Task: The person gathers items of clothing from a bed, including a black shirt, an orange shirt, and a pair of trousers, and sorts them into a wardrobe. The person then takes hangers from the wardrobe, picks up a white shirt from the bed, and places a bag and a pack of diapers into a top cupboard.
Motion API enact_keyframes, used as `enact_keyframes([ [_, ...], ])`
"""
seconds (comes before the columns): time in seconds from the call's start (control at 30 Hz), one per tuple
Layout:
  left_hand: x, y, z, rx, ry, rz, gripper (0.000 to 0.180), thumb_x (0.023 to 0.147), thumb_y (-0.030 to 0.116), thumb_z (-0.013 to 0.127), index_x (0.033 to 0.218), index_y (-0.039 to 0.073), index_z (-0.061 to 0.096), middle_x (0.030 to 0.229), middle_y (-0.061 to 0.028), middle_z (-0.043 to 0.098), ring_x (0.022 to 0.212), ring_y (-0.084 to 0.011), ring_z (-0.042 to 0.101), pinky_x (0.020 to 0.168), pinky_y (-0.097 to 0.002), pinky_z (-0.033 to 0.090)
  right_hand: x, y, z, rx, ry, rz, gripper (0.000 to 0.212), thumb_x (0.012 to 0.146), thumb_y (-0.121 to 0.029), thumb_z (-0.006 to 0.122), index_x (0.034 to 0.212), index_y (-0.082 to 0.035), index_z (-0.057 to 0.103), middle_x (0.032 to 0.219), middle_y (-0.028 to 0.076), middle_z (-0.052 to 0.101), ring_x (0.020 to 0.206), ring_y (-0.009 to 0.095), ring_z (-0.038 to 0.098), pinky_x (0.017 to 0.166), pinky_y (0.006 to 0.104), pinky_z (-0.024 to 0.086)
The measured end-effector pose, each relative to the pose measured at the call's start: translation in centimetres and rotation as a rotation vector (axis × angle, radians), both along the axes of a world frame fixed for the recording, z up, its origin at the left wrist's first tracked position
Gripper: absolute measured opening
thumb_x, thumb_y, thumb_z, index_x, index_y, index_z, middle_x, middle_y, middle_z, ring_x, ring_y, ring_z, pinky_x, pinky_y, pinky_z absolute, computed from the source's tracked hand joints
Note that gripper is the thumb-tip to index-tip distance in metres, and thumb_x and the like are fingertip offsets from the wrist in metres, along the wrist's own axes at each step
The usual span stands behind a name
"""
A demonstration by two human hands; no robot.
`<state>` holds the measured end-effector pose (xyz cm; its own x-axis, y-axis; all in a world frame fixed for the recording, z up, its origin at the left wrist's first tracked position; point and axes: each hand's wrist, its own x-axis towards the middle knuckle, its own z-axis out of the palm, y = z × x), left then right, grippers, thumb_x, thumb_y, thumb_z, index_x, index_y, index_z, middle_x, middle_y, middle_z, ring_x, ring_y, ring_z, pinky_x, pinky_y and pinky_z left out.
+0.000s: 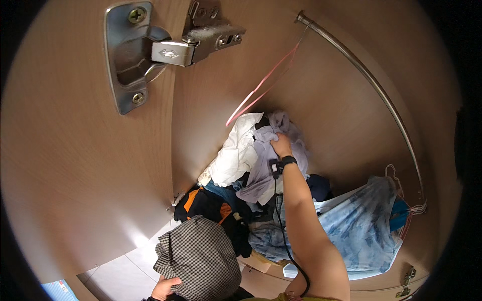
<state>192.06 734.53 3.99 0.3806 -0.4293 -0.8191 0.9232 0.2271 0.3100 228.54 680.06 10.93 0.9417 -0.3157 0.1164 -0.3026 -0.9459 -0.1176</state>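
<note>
My right hand (pixel 282 144) reaches into a wardrobe, its fingers closed on a pale lavender garment (pixel 266 163) that lies on top of a heap of clothes. White crumpled clothing (pixel 233 155) lies just left of it. At the lower left, my left hand (pixel 165 288) grips the edge of a black-and-cream checkered garment (pixel 201 258), which hangs bunched in front of the wardrobe. Below the lavender garment, black and orange clothing (pixel 206 203) and denim-blue pieces are partly covered. A dark band with a small cabled device (pixel 275 168) sits on my right wrist.
A metal rail (pixel 366 70) curves along the right, with a pink hanger (pixel 256 93) dangling from its far end. Blue tie-dye clothing (pixel 361 226) hangs at the near end. The wooden door (pixel 85 165) with a metal hinge (pixel 170 50) stands at the left.
</note>
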Motion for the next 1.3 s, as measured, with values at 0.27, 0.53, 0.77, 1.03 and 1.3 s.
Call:
enact_keyframes([
  [0.27,-2.1,-0.9,-3.1,-0.147,-0.063,0.476,0.084,0.063,-0.001,0.063,0.137,-0.001,0.025,0.129,-0.0166,0.046,0.113,-0.0323,0.049,0.094,-0.0416,0.043,-20.8,-10.8,15.4,-0.578,-0.452,-0.028,0.051,0.074,-0.003,0.052,0.125,-0.004,0.049,0.124,0.022,0.049,0.116,0.036,0.045,0.1,0.0424,0.034],
  [0.53,-1.9,-5.9,-0.8,-0.179,-0.083,0.419,0.078,0.063,-0.009,0.066,0.134,-0.002,0.033,0.124,-0.0107,0.051,0.11,-0.0265,0.051,0.093,-0.0351,0.043,-16.4,-10.6,14.6,-0.655,0.412,-0.176,0.034,0.088,-0.023,0.044,0.113,-0.006,0.059,0.117,0.017,0.056,0.107,0.032,0.053,0.087,0.0447,0.043],
  [0.77,-3.8,-7.5,1.5,-0.176,-0.127,0.372,0.08,0.063,-0.009,0.069,0.134,-0.002,0.033,0.126,-0.01,0.05,0.113,-0.0242,0.048,0.096,-0.0338,0.04,-2.3,9.3,2.5,-0.105,0.444,0.19,0.132,0.047,-0.027,0.086,0.143,-0.037,-0.003,0.148,0.024,-0.012,0.131,0.055,0.006,0.103,0.0517,0.029],
  [1.03,-4.4,-6.8,2.6,-0.054,-0.199,0.507,0.079,0.062,-0.006,0.07,0.133,-0.001,0.036,0.125,-0.0096,0.05,0.112,-0.0241,0.049,0.096,-0.0338,0.039,-2.4,2.2,-1.9,0.117,-0.012,0.378,0.043,0.068,0.007,0.05,0.106,-0.011,0.06,0.098,0.022,0.055,0.101,0.04,0.051,0.09,0.0395,0.041],
  [1.3,-2.9,-5.2,4.0,0.012,-0.35,0.43,0.066,0.061,-0.004,0.074,0.121,-0.003,0.046,0.108,-0.0069,0.058,0.099,-0.0183,0.055,0.088,-0.0301,0.044,-18.6,-16.3,14.2,-0.636,-0.163,0.14,0.028,0.086,-0.009,0.044,0.108,-0.004,0.06,0.117,0.019,0.056,0.11,0.033,0.051,0.095,0.0421,0.04],
])
